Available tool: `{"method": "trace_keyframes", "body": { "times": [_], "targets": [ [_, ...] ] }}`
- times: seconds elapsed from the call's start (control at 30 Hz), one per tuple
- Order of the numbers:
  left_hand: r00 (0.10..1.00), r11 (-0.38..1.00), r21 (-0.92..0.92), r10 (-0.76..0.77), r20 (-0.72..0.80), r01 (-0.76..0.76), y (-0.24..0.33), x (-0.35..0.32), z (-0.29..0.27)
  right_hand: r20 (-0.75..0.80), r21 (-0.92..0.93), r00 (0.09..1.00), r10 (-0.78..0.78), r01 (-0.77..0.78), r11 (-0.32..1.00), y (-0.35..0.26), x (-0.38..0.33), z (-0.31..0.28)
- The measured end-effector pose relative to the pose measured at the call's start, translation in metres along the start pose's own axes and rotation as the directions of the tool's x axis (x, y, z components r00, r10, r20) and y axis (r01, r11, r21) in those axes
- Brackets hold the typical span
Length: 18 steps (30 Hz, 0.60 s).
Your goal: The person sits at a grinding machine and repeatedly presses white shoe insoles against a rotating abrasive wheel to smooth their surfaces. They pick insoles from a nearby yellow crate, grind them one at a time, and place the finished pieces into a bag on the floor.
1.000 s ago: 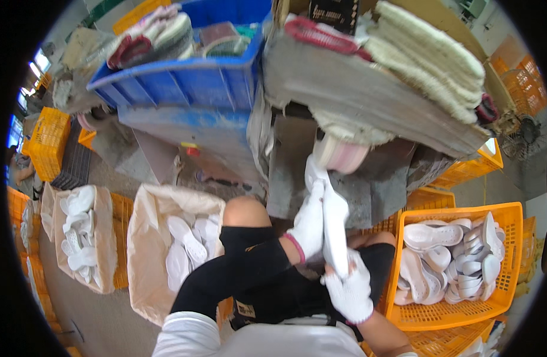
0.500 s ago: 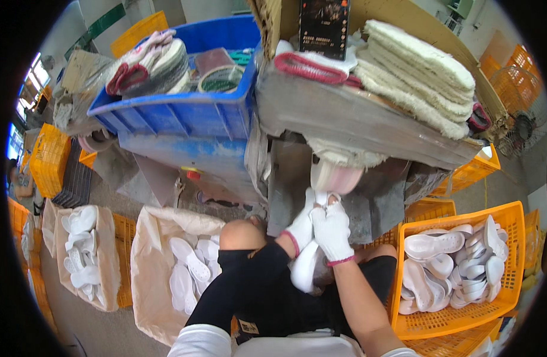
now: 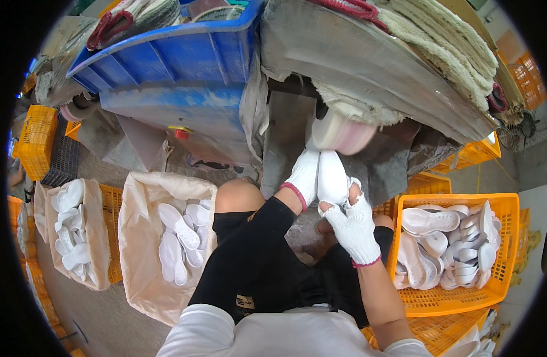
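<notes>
A white shoe sole point(image 3: 332, 177) is held lengthwise, its far end at the pale pink-and-white wheel point(image 3: 345, 134); whether they touch I cannot tell. My left hand point(image 3: 305, 172), in a white knit glove, is closed along the sole's left side, close under the wheel. At the near end, my right hand point(image 3: 354, 225) grips with thumb and fingers on either side. Its glove leaves the thumb tip and a fingertip bare. Fluffy cloth point(image 3: 360, 107) hangs over the top of the wheel, beneath a grey dusty cover point(image 3: 369, 65).
To the right stands an orange crate point(image 3: 458, 304) full of white soles. A cloth-lined bin point(image 3: 144, 250) with more soles is at the left, beside another lined crate point(image 3: 101, 238). A blue tub point(image 3: 166, 62) and stacked fleecy pads point(image 3: 446, 47) sit higher up.
The view has tipped downward. The sole, earlier hanging below my hands, now extends up toward the wheel. My right hand has moved down and right, apart from the left.
</notes>
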<state>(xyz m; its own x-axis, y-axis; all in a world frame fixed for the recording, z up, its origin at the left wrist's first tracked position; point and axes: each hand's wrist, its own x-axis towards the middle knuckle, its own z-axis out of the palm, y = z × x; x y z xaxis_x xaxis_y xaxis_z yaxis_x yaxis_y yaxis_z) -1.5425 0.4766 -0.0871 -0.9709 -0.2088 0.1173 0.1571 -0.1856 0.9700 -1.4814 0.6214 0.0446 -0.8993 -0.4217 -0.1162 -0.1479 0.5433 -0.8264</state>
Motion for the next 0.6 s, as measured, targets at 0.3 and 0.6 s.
{"method": "trace_keyframes", "body": {
  "times": [0.3, 0.6],
  "targets": [
    [0.855, 0.315, -0.884, -0.495, 0.158, 0.346, 0.023, -0.005, 0.006, -0.233, 0.235, 0.972, -0.028, 0.084, 0.968, 0.000, 0.045, 0.029],
    [0.863, 0.506, -0.826, -0.502, -0.048, 0.248, 0.025, -0.048, 0.032, -0.046, 0.501, 0.999, 0.018, 0.007, 0.866, 0.022, 0.038, 0.027]
  ]
}}
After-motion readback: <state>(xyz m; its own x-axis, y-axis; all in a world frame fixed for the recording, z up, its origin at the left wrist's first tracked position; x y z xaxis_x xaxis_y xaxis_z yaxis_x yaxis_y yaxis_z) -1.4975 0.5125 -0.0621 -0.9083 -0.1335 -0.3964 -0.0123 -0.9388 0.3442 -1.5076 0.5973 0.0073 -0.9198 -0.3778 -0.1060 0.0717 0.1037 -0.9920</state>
